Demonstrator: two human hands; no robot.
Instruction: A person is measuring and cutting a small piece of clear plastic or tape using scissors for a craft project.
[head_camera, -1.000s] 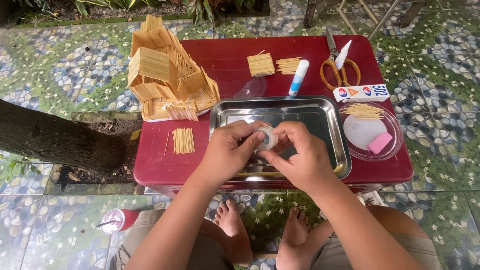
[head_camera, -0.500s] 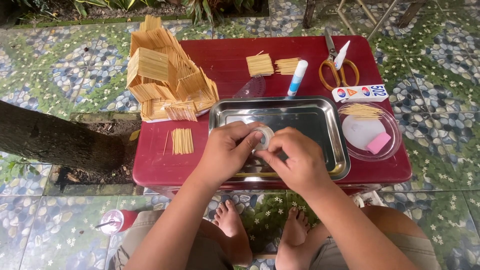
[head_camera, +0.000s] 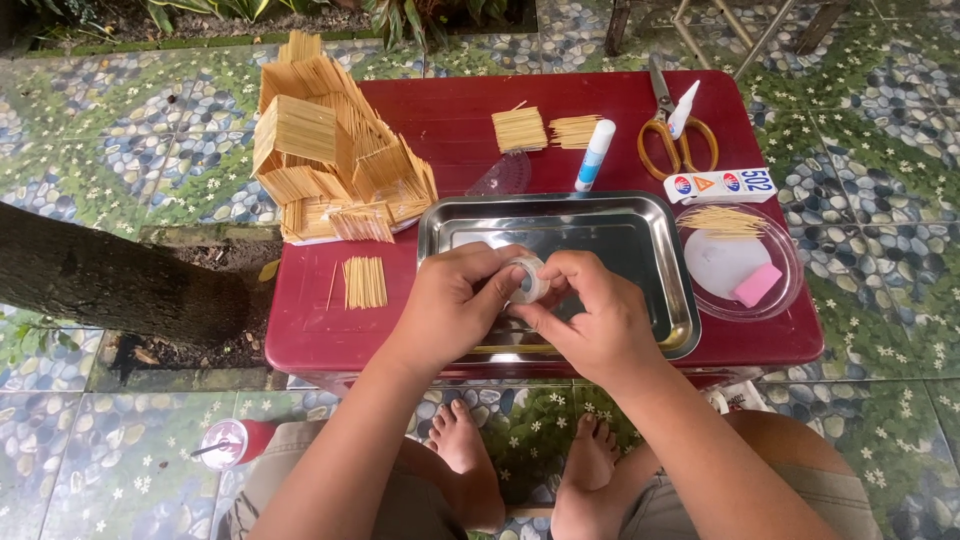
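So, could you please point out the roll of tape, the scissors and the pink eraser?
roll of tape (head_camera: 527, 279), head view, its rim.
scissors (head_camera: 676, 146), head view, orange handles.
pink eraser (head_camera: 757, 285), head view, top face.

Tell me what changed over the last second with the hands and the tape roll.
Very little. Both hands, left hand and right hand, still pinch the small tape roll over the steel tray; the fingers only shifted slightly around it. Nothing was let go. The stick house, scissors and glue tube stayed put.

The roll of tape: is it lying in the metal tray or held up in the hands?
Held up. Both hands, left hand and right hand, grip the tape roll above the metal tray.
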